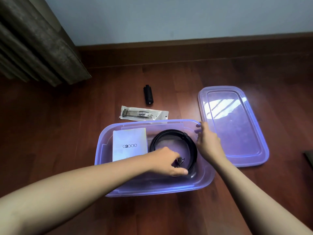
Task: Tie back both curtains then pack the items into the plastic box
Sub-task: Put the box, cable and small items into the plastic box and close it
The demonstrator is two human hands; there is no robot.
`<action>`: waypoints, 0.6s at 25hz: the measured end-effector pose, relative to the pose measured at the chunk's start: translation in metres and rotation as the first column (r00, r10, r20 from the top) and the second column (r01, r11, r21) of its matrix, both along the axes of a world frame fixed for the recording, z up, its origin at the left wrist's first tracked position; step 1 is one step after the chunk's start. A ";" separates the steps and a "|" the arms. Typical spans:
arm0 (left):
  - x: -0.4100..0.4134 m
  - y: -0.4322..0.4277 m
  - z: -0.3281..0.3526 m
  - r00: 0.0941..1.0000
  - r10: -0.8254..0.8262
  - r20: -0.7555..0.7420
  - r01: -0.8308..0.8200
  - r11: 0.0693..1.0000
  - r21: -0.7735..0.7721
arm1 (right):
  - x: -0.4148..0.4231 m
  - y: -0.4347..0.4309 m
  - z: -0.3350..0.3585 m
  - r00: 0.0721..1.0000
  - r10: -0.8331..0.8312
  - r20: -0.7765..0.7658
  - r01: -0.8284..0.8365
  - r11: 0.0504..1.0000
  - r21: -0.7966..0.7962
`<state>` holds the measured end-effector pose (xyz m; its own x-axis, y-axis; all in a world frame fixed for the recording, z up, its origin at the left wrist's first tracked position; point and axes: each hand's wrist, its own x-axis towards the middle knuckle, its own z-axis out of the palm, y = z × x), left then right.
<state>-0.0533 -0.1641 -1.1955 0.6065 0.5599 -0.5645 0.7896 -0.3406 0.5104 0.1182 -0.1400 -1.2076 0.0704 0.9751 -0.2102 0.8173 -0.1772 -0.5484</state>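
A translucent purple plastic box (108, 168) stands on the wooden floor. Inside it lie a white G2000 booklet (129, 145) on the left and a coiled black belt (191, 146) on the right. My left hand (166, 162) is inside the box and pinches the belt's metal buckle at the near side of the coil. My right hand (205, 141) hovers at the box's right rim, fingers loosely spread, holding nothing. Behind the box lie a clear packet (144, 113) with metal parts and a small black cylinder (148, 97). A grey curtain (33, 41) hangs at the top left.
The box's purple lid (237, 126) lies flat on the floor to the right of the box. A wooden skirting board runs along the pale blue wall behind. A dark object (309, 158) shows at the right edge.
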 end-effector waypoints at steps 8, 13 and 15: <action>-0.017 0.072 0.035 0.791 0.329 0.516 -0.528 0.793 0.304 | 0.004 0.001 -0.004 1.000 0.001 0.001 -0.001 1.000 -0.006; -0.052 0.159 -0.014 0.826 0.556 0.090 -0.533 0.719 0.447 | 0.004 0.002 -0.010 1.000 -0.005 0.021 0.005 1.000 0.005; -0.060 0.171 -0.032 0.839 0.534 -0.106 -0.452 0.792 0.410 | 0.005 0.002 -0.011 1.000 -0.010 0.028 0.010 1.000 0.005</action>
<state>-0.1130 0.0072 -1.2276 0.0847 0.9344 -0.3461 0.9710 0.0006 0.2393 0.1228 -0.1379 -1.2189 0.0863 0.9753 -0.2033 0.8307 -0.1831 -0.5257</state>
